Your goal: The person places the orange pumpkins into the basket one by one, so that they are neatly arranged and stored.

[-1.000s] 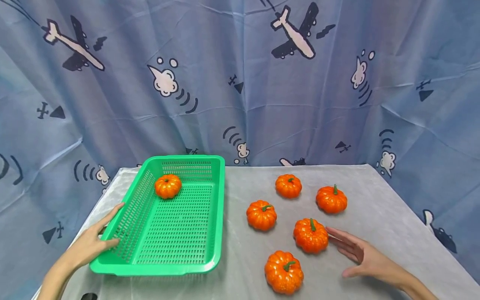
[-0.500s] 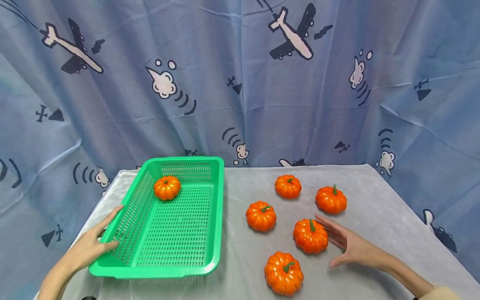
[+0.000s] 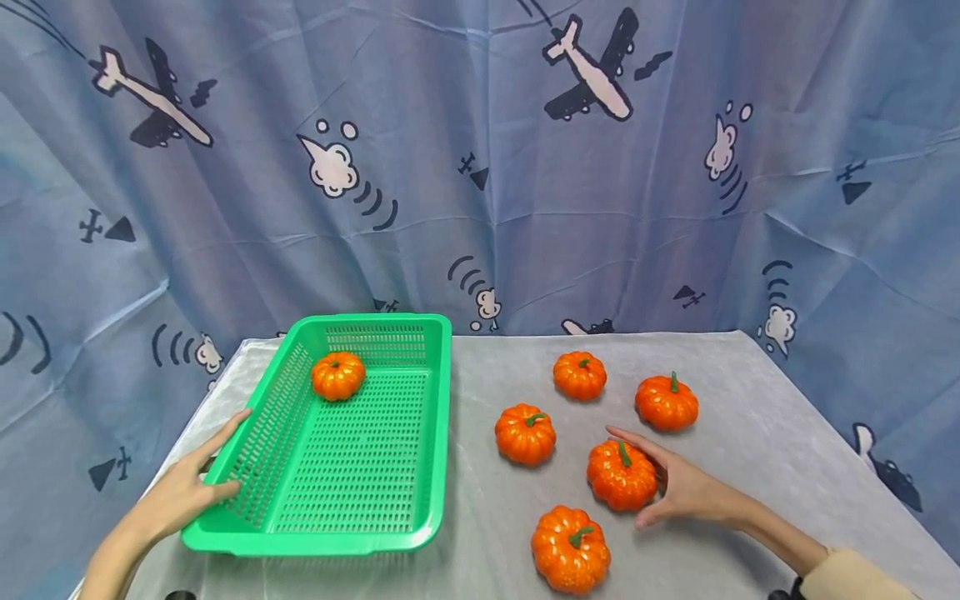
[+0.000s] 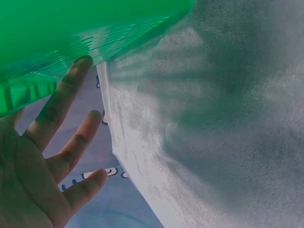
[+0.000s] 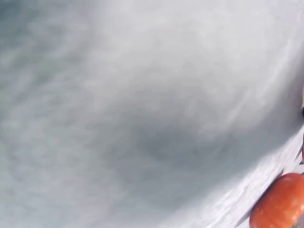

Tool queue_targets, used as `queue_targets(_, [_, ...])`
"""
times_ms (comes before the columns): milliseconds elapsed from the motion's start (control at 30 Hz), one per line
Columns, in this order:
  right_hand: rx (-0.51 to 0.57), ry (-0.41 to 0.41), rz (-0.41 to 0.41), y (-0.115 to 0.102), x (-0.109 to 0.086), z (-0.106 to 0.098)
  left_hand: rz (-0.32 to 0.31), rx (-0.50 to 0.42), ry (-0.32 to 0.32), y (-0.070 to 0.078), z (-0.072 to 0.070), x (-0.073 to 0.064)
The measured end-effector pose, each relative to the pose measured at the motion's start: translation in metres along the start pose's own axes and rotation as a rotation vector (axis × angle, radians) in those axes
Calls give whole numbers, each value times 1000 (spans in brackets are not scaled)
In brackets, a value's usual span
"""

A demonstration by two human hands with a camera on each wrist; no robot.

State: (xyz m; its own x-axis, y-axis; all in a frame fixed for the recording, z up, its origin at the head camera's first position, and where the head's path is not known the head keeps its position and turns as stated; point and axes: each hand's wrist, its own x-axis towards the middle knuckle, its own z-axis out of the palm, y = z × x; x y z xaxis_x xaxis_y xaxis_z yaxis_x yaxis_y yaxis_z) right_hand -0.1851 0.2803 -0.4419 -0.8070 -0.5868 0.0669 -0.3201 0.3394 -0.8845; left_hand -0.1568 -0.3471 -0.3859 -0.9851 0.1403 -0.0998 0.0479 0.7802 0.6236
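My left hand (image 3: 176,496) holds the near left rim of a green plastic basket (image 3: 433,467), its thumb over the wall on the inside. In the left wrist view several outspread fingers (image 4: 78,137) show below the basket, one tip touching its slatted side. A small orange pumpkin (image 3: 338,376) sits in the basket's far left corner. My right hand (image 3: 686,487) reaches around another pumpkin (image 3: 621,475) with a green stem, fingers behind it and thumb in front. The thumb looks apart from it; finger contact is hidden.
Several more pumpkins lie on the grey table cloth: one nearer (image 3: 572,550), one to the left (image 3: 525,434), one at the back (image 3: 580,376) and one at the right (image 3: 666,403). A blue patterned curtain (image 3: 420,125) hangs behind the table.
My right hand has moved left, from the pumpkin's right side to around it, its fingers now behind the pumpkin. My left hand and the basket stay in place.
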Motion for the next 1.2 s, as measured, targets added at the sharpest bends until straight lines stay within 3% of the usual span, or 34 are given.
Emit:
queue_targets(133, [-105, 42, 46, -3, 8, 5, 0, 0, 1, -1, 0, -1])
queue_targets(400, [-81, 153, 57, -2, 19, 19, 7, -11, 13, 0, 1, -2])
queue_targets(667, [-143, 265, 146, -30, 20, 5, 28, -33, 36, 1, 0, -2])
queue_targets(800, [-124, 306, 203, -47, 24, -4, 42, -12, 44, -1, 1, -2])
queue_targets(967, [-1, 342, 281, -73, 30, -8, 42, -9, 36, -1, 2, -1])
queue_targets(1200, [89, 351, 267, -106, 44, -11, 48, -23, 41, 1, 2, 0])
